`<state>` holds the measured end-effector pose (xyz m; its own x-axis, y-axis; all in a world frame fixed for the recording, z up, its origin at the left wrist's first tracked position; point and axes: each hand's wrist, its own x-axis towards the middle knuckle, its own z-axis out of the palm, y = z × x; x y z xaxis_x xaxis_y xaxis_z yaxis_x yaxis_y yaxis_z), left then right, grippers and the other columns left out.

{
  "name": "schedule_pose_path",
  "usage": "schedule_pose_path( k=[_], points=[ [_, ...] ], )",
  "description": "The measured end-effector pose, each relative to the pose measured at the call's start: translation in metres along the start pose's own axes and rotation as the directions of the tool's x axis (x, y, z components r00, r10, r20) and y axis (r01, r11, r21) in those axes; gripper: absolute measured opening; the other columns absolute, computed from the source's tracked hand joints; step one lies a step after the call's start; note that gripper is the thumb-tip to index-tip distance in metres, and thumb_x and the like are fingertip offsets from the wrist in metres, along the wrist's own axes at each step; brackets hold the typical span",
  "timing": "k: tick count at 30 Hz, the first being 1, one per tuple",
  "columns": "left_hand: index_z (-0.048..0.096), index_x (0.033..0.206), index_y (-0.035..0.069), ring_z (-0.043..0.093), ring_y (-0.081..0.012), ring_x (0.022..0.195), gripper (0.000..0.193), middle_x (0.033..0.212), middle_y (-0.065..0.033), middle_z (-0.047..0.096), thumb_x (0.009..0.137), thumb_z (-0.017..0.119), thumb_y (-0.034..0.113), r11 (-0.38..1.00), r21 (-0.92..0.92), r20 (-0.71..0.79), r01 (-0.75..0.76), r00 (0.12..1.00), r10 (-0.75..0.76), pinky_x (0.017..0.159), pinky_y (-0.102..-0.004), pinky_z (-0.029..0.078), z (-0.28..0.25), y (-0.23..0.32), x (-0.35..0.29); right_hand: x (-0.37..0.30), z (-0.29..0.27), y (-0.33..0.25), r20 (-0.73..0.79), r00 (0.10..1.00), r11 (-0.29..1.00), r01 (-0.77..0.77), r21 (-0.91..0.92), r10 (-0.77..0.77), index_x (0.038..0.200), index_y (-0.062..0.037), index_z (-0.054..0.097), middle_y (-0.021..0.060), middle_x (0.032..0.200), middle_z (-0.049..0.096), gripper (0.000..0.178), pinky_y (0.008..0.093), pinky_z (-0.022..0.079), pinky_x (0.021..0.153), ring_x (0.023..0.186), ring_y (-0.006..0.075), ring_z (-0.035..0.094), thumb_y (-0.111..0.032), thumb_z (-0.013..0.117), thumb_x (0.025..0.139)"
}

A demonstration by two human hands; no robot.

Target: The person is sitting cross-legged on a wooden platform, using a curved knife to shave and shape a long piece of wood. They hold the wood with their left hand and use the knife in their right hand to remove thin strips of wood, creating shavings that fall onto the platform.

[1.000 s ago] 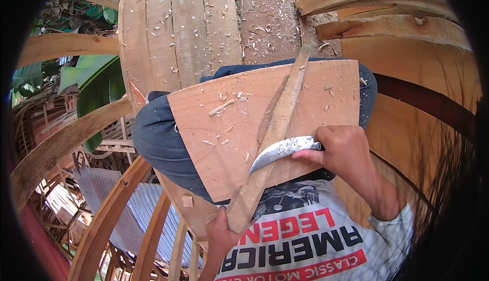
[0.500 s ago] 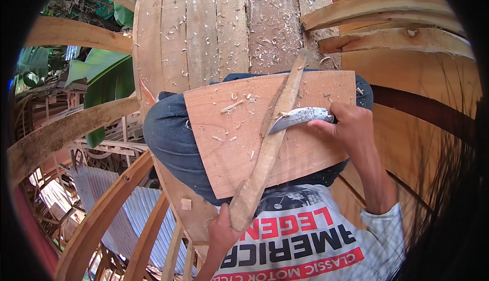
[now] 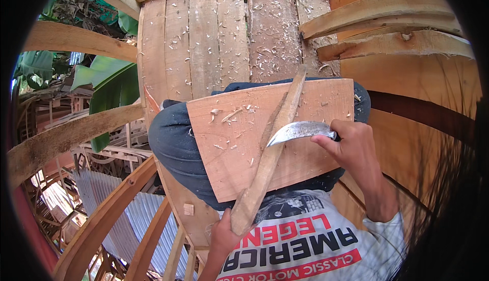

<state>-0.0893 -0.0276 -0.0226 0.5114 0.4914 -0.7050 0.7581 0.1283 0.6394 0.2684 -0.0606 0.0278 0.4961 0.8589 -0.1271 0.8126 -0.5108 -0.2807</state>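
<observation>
Long narrow pale wooden stick point(image 3: 270, 151) lies slantwise across the person's lap, its far end up toward the plank decking, its near end low by the shirt. Left hand point(image 3: 224, 237) has its grip closed round the stick's near end. The stick rests on a broad flat reddish-brown wooden board point(image 3: 234, 153), which sits on the person's dark blue trousers point(image 3: 170, 143) at the knees.

Right hand point(image 3: 354, 151), to the right of the stick, has its grip closed on the handle of a curved grey steel knife point(image 3: 298, 131); handle mostly hidden in the fist. Blade points left, its tip against the stick's right edge about midway along.

Pale curled wood shavings point(image 3: 229, 114) lie scattered on the board's far left part, more on the weathered vertical-plank wooden deck point(image 3: 219, 36) beyond the knees. Curved timber ribs point(image 3: 392, 21) rise at far right; other bent wooden beams point(image 3: 71, 138) cross at left, green banana leaves point(image 3: 107, 82) behind them. White printed T-shirt point(image 3: 305, 245) fills the near edge.
</observation>
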Motion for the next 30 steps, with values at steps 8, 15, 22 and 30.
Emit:
schedule_pose_path(
  k=[8,15,22,30],
  points=[
    [0.052,0.109,-0.003,0.068,-0.0304,0.084,0.06,0.09,-0.0206,0.066,0.069,0.083,0.028,0.986,-0.163,0.091,-0.032,0.995,0.048,0.071,-0.0344,0.051,-0.005,-0.005,0.003,-0.018,0.022,-0.013,0.108,0.99,0.996,0.087,0.029,-0.09,0.055,-0.0066,0.058,0.0104,0.049,0.055,0.058,0.0344,0.046,0.044,0.045,0.0267,0.059,-0.062,0.067,0.072],
    [0.052,0.109,-0.003,0.067,-0.0305,0.086,0.057,0.091,-0.0193,0.066,0.069,0.082,0.025,0.966,-0.257,0.106,0.022,0.994,0.005,0.072,-0.0345,0.051,-0.004,0.005,0.001,0.022,0.018,0.029,-0.089,0.988,0.987,-0.134,-0.092,0.126,0.063,-0.0039,0.062,0.0139,0.053,0.057,0.061,0.0379,0.047,0.048,0.051,0.0313,0.06,-0.063,0.061,0.076],
    [0.052,0.112,-0.003,0.067,-0.0323,0.086,0.059,0.091,-0.021,0.066,0.069,0.081,0.026,0.995,-0.102,0.094,0.008,0.996,0.002,0.072,-0.0353,0.051,-0.006,0.004,-0.002,-0.001,-0.016,0.03,-0.005,0.99,0.99,-0.143,0.019,0.143,0.061,-0.0033,0.057,0.015,0.053,0.053,0.055,0.0377,0.045,0.048,0.05,0.0321,0.057,-0.055,0.067,0.076],
    [0.051,0.111,-0.003,0.067,-0.0363,0.084,0.06,0.087,-0.0229,0.065,0.069,0.081,0.028,0.996,-0.087,0.045,-0.035,0.998,0.039,0.066,-0.0361,0.051,-0.002,0.007,0.0,-0.04,0.031,-0.012,0.153,0.975,0.98,0.142,0.14,-0.163,0.055,-0.0097,0.053,0.0081,0.049,0.053,0.055,0.0337,0.045,0.042,0.044,0.0245,0.058,-0.06,0.068,0.071]
  ],
)
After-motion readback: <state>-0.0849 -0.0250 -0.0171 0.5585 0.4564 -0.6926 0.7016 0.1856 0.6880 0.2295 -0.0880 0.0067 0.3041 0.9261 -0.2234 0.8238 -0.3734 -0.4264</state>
